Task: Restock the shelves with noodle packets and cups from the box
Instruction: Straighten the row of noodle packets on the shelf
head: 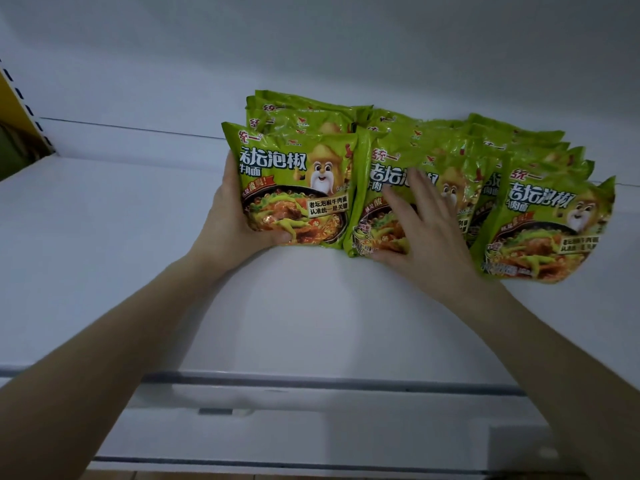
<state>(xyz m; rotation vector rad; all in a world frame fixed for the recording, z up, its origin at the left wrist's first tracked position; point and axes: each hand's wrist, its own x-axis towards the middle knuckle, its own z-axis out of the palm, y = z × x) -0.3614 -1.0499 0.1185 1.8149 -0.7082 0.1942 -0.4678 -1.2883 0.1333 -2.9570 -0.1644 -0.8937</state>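
Observation:
Several green noodle packets stand in three rows on a white shelf (138, 271). My left hand (228, 220) grips the front packet of the left row (298, 174) at its left edge, thumb on its lower front. My right hand (422, 230) lies flat with straight fingers against the front packet of the middle row (388, 168). The right row's front packet (550, 223) leans towards me, untouched. No box or cups are in view.
The shelf's back wall (311, 64) is white. A yellow upright with slots (14, 95) stands at the far left. The shelf's front edge with a price rail (311, 382) runs below my forearms, and another shelf edge (277, 462) lies lower.

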